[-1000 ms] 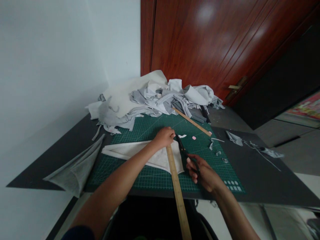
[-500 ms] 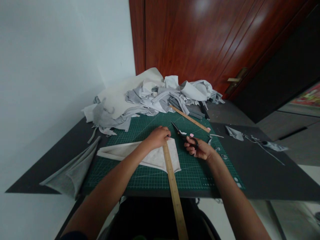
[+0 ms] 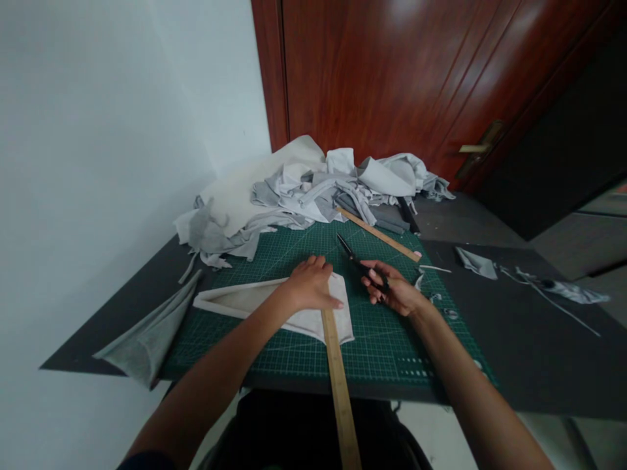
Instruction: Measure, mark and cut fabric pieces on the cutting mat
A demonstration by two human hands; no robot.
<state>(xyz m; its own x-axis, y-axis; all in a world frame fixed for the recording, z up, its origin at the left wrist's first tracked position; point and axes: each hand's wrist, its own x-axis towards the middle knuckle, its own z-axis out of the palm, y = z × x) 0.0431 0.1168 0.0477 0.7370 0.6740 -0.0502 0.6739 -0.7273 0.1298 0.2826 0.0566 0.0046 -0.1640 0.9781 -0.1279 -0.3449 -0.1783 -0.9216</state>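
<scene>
A folded, off-white fabric piece lies on the green cutting mat, wide at its right end and tapering to the left. Across that wide end runs a wooden ruler, its near part reaching past the table edge. My left hand lies over the ruler's far end and the cloth, thumb stretched out to the right, fingertips partly hidden. To its right, above the mat, my right hand holds black-handled scissors by the loops, with the blades pointing up-left.
Heaped grey and white fabric fills the back of the table. A second wooden ruler lies before it. Grey cloth hangs over the front-left edge. Scraps lie on the right, and a wooden door stands behind.
My left hand's fingers, bunched at the fabric's top edge before, now lie flatter with the thumb spread. My right hand still holds the scissors. The view has shifted slightly.
</scene>
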